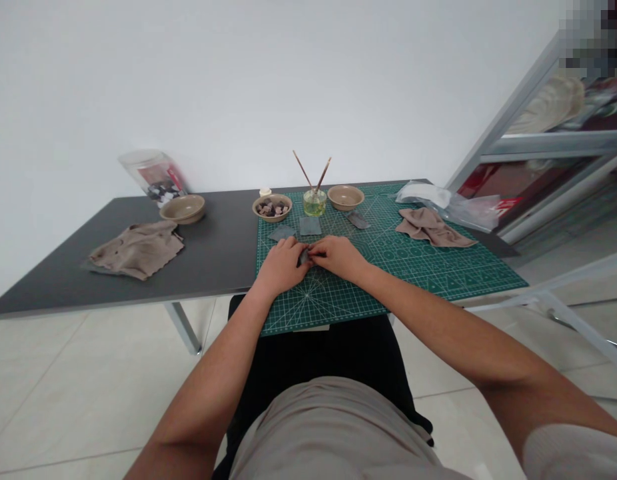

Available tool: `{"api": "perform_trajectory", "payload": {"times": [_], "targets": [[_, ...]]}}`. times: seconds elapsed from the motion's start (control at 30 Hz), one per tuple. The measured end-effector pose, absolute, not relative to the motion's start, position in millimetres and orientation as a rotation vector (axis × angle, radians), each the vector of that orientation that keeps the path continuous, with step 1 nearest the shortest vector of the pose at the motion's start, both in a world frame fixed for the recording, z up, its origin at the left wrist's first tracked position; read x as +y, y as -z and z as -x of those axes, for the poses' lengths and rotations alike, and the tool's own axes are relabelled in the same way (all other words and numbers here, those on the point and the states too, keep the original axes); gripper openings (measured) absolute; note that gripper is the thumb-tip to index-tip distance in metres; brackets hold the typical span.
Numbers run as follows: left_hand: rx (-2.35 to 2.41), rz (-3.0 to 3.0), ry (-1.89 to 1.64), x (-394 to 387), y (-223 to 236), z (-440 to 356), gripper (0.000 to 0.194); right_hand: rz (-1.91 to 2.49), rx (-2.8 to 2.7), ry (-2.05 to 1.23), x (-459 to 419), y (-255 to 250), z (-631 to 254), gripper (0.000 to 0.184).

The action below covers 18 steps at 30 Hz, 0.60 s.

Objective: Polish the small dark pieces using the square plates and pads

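My left hand rests on the green cutting mat, its fingers closed on a small dark grey piece that looks like sandpaper. From the other side, my right hand pinches at the same spot with thumb and fingertips. Anything tucked inside the piece is hidden by my fingers. Just beyond my hands lie a square grey sheet, a second grey sheet and a curled grey strip. A bowl of small brown and dark chunks stands behind them.
A glass jar with yellowish liquid holds two thin sticks, beside a tan bowl. At right are a brown cloth and a plastic bag. At left are another cloth, another bowl and a clear container.
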<state>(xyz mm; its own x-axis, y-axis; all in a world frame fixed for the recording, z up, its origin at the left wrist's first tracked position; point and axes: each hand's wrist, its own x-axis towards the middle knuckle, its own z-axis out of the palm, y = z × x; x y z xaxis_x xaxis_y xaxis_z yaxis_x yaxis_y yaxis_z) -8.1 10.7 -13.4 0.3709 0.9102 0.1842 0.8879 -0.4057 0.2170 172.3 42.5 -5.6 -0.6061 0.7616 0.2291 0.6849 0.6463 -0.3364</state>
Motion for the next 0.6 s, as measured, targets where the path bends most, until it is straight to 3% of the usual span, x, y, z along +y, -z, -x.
{"api": "perform_trajectory", "payload": {"times": [0.6], "targets": [[1.651, -2.565, -0.449, 11, 14, 9, 0.042, 1.132, -2.551, -0.292, 47, 4, -175, 0.016]]}}
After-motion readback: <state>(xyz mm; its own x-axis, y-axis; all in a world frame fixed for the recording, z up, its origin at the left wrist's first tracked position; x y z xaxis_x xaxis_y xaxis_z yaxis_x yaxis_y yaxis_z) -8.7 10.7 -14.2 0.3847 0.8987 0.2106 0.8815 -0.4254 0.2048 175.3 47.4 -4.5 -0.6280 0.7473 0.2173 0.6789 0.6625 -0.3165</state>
